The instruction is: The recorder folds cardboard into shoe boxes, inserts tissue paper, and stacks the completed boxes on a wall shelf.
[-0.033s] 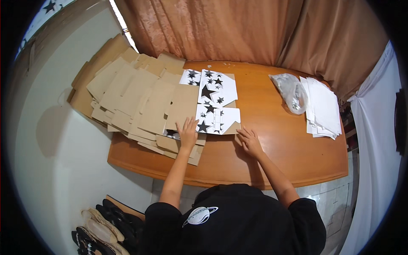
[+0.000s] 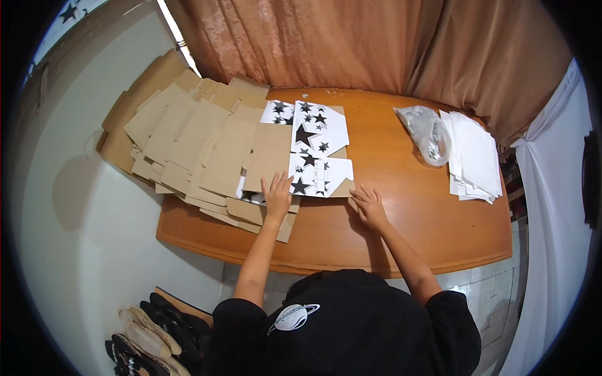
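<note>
A flat cardboard box blank (image 2: 268, 156) lies on the table, its left part plain brown. Joined to it on the right is a white panel with black stars (image 2: 323, 175), with brown flap corners at its edge. My left hand (image 2: 276, 199) rests on the blank's near edge, where brown meets white, fingers spread. At the near right corner of the blank, my right hand (image 2: 370, 208) touches the edge with its fingertips, fingers stretched out. Another star-printed panel (image 2: 321, 128) lies just beyond. Whether the two printed panels belong to one piece, I cannot tell.
Overlapping cardboard blanks (image 2: 188, 135) cover the left of the wooden table (image 2: 433, 232). On the right lie a clear plastic bag (image 2: 426, 135) and a stack of white sheets (image 2: 475, 156). A brown curtain (image 2: 351, 44) hangs behind; shoes (image 2: 153, 335) sit at the lower left.
</note>
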### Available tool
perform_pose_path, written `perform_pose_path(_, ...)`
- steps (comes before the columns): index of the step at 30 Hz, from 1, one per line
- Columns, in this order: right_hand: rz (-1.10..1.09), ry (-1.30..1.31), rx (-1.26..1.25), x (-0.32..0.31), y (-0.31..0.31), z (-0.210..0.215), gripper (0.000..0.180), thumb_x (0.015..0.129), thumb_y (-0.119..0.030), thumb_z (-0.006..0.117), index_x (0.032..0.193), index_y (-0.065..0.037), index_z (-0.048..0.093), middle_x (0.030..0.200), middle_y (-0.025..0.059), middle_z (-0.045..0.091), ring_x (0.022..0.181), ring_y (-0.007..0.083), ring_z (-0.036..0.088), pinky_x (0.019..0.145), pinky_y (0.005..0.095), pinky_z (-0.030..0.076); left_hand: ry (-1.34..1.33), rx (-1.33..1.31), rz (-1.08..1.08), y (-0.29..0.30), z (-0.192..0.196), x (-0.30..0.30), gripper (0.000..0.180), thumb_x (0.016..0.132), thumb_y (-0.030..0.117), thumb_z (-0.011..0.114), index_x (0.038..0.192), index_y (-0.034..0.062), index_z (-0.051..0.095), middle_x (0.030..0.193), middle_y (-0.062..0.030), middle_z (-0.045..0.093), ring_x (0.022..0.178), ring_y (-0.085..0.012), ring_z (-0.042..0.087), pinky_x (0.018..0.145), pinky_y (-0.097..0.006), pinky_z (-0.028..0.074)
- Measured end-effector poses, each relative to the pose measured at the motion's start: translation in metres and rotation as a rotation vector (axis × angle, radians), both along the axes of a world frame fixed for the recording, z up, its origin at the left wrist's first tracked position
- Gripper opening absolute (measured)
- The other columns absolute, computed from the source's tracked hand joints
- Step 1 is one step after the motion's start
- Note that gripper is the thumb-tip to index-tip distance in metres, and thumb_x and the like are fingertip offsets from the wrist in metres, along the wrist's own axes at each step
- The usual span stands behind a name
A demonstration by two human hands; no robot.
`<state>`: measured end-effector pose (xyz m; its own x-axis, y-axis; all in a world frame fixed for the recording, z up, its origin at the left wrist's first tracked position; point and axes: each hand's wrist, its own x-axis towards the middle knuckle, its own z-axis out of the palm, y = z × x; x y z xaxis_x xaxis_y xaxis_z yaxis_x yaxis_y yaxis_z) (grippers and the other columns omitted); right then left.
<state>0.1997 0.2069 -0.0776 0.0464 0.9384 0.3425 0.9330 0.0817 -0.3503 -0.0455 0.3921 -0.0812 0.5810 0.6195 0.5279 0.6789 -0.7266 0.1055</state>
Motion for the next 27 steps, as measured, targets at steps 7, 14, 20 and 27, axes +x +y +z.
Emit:
perform_pose_path(7,-0.215,0.224,0.02,0.018,-0.031,-0.013,0.027,0.079,-0.012,0.052,0.105,-0.01,0.056,0.122,0.0111,0.048,0.126,0.0331,0.032,0.101,0.0577,0.019,-0.001,-0.271,-0.323,-0.129,-0.016,0.088,0.046,0.073,0.033,0.066,0.11,0.0076,0.056,0.119,-0.016,0.051,0.115,-0.0309,0.044,0.097,-0.052,0.027)
perform_pose_path(14,-0.528,0.149,0.027,0.036,-0.071,-0.046,0.048,0.08,-0.026,0.053,0.122,-0.004,0.044,0.134,0.0231,0.033,0.129,0.0383,0.025,0.102,0.0577,0.013,-0.141,-0.566,-0.756,-0.228,-0.027,0.132,0.038,0.076,0.027,0.064,0.107,0.0054,0.055,0.111,-0.0207,0.054,0.115,-0.0372,0.043,0.098,-0.048,0.031)
perform_pose_path(20,-0.446,0.084,-0.036,0.064,-0.103,-0.047,0.09,0.072,-0.059,0.058,0.134,0.0,0.03,0.14,0.0262,0.022,0.131,0.0398,0.02,0.103,0.0568,0.01,-0.303,-0.591,-0.446,-0.206,-0.048,0.143,0.038,0.076,0.01,0.059,0.111,0.0011,0.049,0.122,-0.0206,0.043,0.121,-0.0379,0.036,0.102,-0.046,0.028)
perform_pose_path(27,-0.402,-0.057,-0.272,0.054,-0.094,-0.043,0.113,0.066,-0.074,0.049,0.134,0.011,0.019,0.141,0.0332,0.007,0.131,0.0492,0.002,0.094,0.0699,0.004,-0.037,-0.324,0.14,-0.163,-0.061,0.163,0.058,0.086,0.037,0.047,0.135,0.0105,0.033,0.144,-0.0162,0.021,0.132,-0.0361,0.019,0.101,-0.062,0.008)
